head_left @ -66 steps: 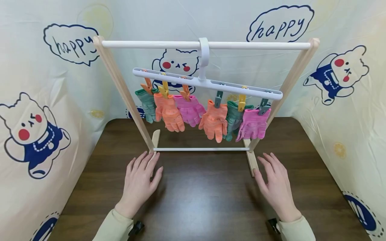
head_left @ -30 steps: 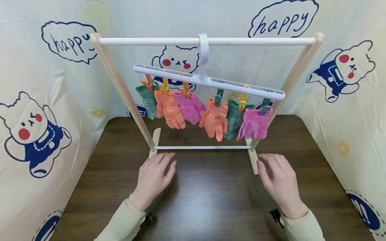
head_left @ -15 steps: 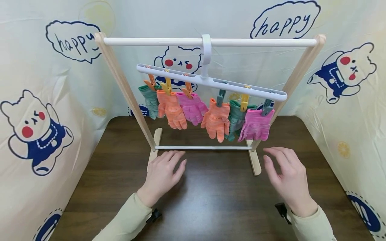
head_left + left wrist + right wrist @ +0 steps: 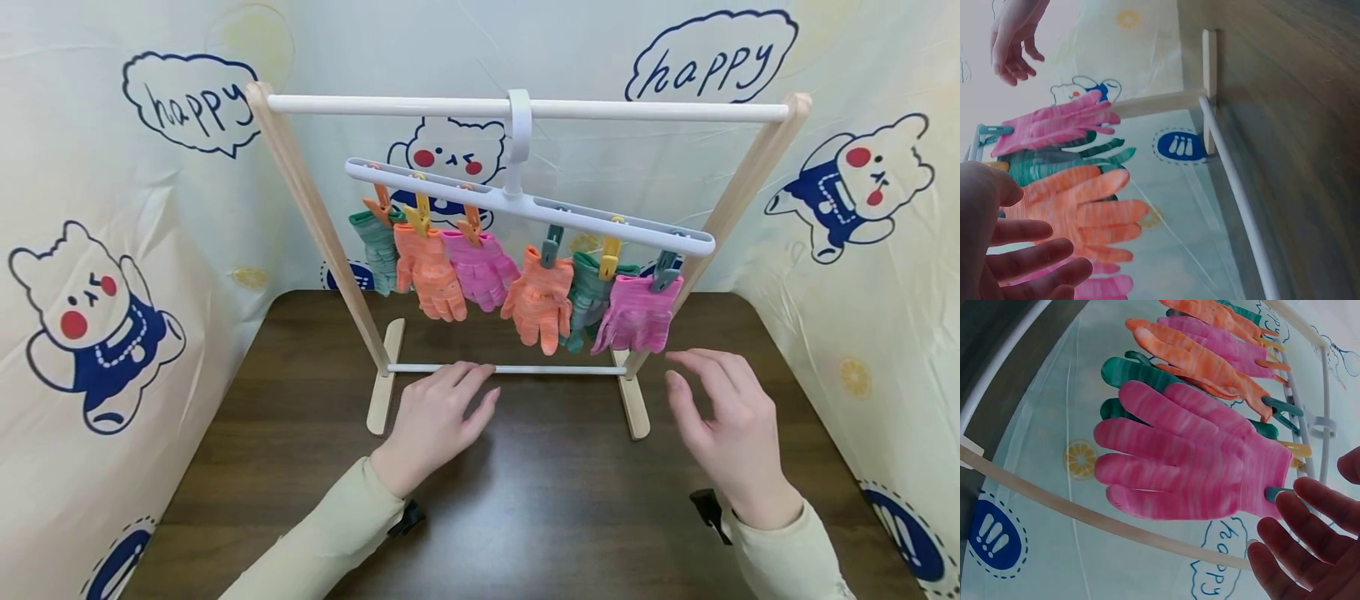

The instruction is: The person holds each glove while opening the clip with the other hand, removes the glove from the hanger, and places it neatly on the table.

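Observation:
A white hanger point(image 4: 600, 221) hooks over the rack's top rod and slants, its right end lower. Small knit gloves hang from it by clothespins: a green glove point(image 4: 375, 250), an orange glove point(image 4: 431, 279) and a pink glove point(image 4: 482, 271) on the left half. On the right half are another orange glove point(image 4: 538, 304), a green glove point(image 4: 588, 292) and a pink glove point(image 4: 1191, 456), which a dark green clothespin point(image 4: 666, 271) grips. My left hand point(image 4: 442, 417), fingers relaxed, overlaps the rack's lower bar. My right hand point(image 4: 731, 433) holds nothing, below and right of that pink glove.
The rack has wooden side posts point(image 4: 315, 225), a white top rod point(image 4: 390, 105) and a thin lower bar point(image 4: 555, 370). Its feet point(image 4: 636, 408) stand on a dark wooden table point(image 4: 525, 517). Printed cloth point(image 4: 97, 167) encloses the table's back and sides.
My left hand has moved right and forward, from beside the left foot to before the lower bar. My right hand has shifted right and slightly forward, away from the right foot. The gloves still hang.

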`<action>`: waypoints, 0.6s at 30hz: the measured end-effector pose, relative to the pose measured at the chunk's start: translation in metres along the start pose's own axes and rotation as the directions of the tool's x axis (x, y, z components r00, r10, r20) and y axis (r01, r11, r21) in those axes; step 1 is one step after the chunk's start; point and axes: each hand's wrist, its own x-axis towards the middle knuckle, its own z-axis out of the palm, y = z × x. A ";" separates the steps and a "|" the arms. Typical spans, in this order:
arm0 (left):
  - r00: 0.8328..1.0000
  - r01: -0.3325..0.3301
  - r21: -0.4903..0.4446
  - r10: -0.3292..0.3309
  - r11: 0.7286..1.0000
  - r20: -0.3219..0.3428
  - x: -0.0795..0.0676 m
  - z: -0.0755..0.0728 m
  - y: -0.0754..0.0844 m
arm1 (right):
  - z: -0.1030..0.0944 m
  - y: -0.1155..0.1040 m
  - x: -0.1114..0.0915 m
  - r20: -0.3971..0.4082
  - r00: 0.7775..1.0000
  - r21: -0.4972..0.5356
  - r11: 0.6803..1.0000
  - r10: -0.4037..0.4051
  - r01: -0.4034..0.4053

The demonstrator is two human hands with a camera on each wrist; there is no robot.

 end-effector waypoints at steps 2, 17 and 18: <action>1.000 -0.009 -0.006 0.009 1.000 0.002 0.005 0.002 0.003 | -0.001 0.000 0.003 0.005 1.000 -0.004 1.000 0.004 -0.004; 0.998 -0.070 -0.041 0.070 0.997 -0.002 0.041 0.013 0.024 | -0.010 0.007 0.035 -0.030 0.998 -0.016 0.998 0.063 -0.064; 0.997 -0.073 -0.043 0.072 0.996 -0.005 0.043 0.013 0.025 | -0.009 0.007 0.037 -0.028 0.998 -0.019 0.998 0.065 -0.065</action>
